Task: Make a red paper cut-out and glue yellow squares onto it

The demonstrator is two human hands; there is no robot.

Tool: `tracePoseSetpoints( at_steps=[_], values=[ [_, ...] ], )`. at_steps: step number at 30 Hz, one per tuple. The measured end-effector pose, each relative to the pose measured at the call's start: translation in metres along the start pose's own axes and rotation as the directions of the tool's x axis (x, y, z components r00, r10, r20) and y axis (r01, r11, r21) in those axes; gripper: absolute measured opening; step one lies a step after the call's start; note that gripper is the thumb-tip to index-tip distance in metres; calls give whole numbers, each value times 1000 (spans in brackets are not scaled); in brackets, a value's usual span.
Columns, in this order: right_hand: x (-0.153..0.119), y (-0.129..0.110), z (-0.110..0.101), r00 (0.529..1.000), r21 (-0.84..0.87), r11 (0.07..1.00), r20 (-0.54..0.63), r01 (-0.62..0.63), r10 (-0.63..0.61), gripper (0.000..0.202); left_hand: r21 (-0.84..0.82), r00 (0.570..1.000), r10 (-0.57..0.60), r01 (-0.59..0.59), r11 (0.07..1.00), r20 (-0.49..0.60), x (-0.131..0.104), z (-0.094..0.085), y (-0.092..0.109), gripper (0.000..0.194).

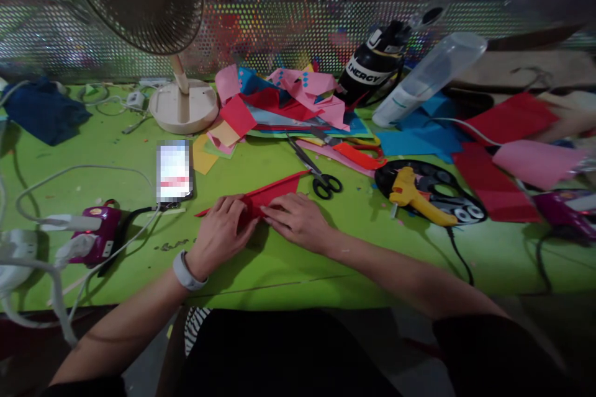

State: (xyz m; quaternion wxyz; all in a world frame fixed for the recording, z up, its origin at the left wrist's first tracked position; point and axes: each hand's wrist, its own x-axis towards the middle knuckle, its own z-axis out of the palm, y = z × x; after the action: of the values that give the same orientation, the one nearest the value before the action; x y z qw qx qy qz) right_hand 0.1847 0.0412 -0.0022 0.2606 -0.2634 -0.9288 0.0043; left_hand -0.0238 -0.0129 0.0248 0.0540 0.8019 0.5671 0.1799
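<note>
A sheet of red paper (pixel 281 191) lies on the green tabletop in front of me, a narrow folded strip along its far edge. My left hand (pixel 220 228), with a pale band on its wrist, is curled over the paper's near left part, fingers closed on it. From the right, my right hand (pixel 302 221) presses and pinches the paper's near edge, its fingertips close to my left thumb. Both palms hide part of the sheet. Just beyond my right hand lie black-handled scissors (pixel 321 178), blades pointing away to the left.
A fan (pixel 184 105) and a lit phone (pixel 174 170) stand and lie to the left, near cables and a purple power block (pixel 97 236). Coloured paper (pixel 288 99) is heaped behind. At right are a yellow glue gun (pixel 410 195), bottles and another person's hand (pixel 570 121).
</note>
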Motion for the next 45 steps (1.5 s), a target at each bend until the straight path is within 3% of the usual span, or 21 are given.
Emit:
tracePoseSetpoints(
  at_steps=[6, 13, 20, 31, 37, 45],
  values=[
    [1, 1, 1, 999, -4, 999, 13, -41, 41, 24, -9, 1000, -22, 22, 1000, -7, 1, 5, -2, 19],
    [2, 2, 1, 999, 21, 999, 1, -34, 34, 22, 21, 995, 94, -93, 995, -44, 0, 5, -2, 21],
    [0, 12, -5, 995, 28, 996, -30, -90, 91, 21, -14, 989, 135, -136, 991, -54, 1, 5, -8, 21],
    [-4, 9, -6, 996, 21, 999, 81, -39, 38, 22, 152, 967, 253, -252, 956, 15, -3, 1, -17, 31],
    [-3, 10, -6, 994, 68, 996, 94, -57, 51, 22, 167, 940, 341, -334, 928, -12, -5, 1, -15, 33],
    [-1, 8, -10, 994, 40, 998, 102, -44, 40, 23, 232, 920, 366, -391, 891, 142, -11, 3, -12, 39]
  ],
)
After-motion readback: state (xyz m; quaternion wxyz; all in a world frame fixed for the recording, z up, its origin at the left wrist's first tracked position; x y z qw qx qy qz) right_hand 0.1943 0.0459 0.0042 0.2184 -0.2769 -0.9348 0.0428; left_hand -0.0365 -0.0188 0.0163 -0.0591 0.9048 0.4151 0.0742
